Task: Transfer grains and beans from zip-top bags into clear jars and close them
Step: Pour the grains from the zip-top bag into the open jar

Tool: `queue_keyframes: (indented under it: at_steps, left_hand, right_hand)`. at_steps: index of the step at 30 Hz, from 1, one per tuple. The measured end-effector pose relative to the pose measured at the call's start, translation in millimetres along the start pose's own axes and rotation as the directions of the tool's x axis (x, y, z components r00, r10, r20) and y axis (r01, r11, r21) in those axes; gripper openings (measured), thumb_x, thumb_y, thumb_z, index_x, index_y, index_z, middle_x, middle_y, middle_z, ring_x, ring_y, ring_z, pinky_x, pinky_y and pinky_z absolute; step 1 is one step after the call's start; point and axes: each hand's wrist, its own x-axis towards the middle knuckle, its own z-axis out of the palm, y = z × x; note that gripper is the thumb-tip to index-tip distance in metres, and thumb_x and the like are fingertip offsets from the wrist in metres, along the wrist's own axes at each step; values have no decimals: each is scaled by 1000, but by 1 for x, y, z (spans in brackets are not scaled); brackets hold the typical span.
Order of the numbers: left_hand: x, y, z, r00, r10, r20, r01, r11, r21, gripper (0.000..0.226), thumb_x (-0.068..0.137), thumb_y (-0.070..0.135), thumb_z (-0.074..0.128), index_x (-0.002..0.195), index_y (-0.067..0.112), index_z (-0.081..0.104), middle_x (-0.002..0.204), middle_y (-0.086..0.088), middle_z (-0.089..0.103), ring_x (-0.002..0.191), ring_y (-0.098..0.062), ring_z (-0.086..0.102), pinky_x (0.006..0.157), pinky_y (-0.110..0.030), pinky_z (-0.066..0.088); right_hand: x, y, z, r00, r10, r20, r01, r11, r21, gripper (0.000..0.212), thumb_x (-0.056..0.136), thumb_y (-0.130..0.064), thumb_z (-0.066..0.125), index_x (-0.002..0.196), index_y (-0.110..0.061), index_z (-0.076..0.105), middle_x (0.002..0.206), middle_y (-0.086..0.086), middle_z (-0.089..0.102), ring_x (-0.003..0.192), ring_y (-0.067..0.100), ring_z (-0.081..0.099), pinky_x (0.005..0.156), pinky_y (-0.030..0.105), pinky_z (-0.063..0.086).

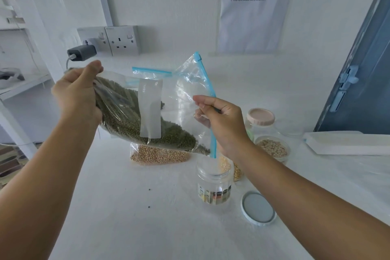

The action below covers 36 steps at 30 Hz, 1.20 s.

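Bag of green beans (145, 120), held in the air above the table (130, 228) and tilted so that its blue zip edge (211, 112) hangs down over the open jar (214, 181). The beans lie heaped in the lower fold of the bag; a few sit near the bottom corner of the mouth, just above the jar's rim. None can be seen inside the jar, which looks empty.

The left hand (77, 96) grips the raised closed end of the bag, fingers curled round the plastic and thumb on top. The right hand (219, 116) pinches the zip edge between thumb and curled fingers, steering the mouth toward the jar.

Step in hand, as judged: the start of the pour of green beans. The next move calls for lifting the left end higher while the right hand keeps the mouth narrow and centred over the rim, or beans will scatter; two dark specks (149, 198) already lie on the table.

The jar's loose lid (258, 208) lies beside it, ready for closing. Behind stand a bag of yellow beans (159, 156), an open jar of pale grains (272, 150) and a jar with a pink lid (260, 117).
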Motion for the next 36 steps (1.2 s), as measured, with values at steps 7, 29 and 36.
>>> queue_keyframes:
  at_steps: [7, 29, 36]
  left_hand:
    - [4, -3, -4, 999, 30, -12, -30, 999, 18, 26, 76, 29, 92, 60, 24, 72, 89, 5, 79, 77, -13, 66, 84, -32, 61]
    - [1, 15, 17, 989, 139, 58, -137, 990, -29, 21, 76, 22, 92, 66, 20, 73, 73, 7, 74, 68, -13, 60, 77, -32, 54]
    - [0, 8, 20, 987, 138, 82, -137, 990, -9, 21, 73, 28, 93, 59, 24, 77, 79, 6, 76, 82, -17, 65, 90, -43, 59]
  right_hand:
    - [-1, 6, -2, 999, 38, 0, -38, 999, 21, 26, 99, 1, 64, 101, -17, 82, 94, 3, 77, 83, 12, 68, 84, 26, 60]
    - [-3, 6, -9, 998, 65, -17, -62, 989, 138, 23, 97, 4, 64, 104, -10, 81, 97, 4, 78, 82, 11, 70, 88, 30, 61]
    - [-3, 11, -12, 997, 76, -24, -72, 985, 156, 25, 97, 6, 64, 98, -12, 82, 98, 5, 78, 81, 12, 70, 86, 29, 62]
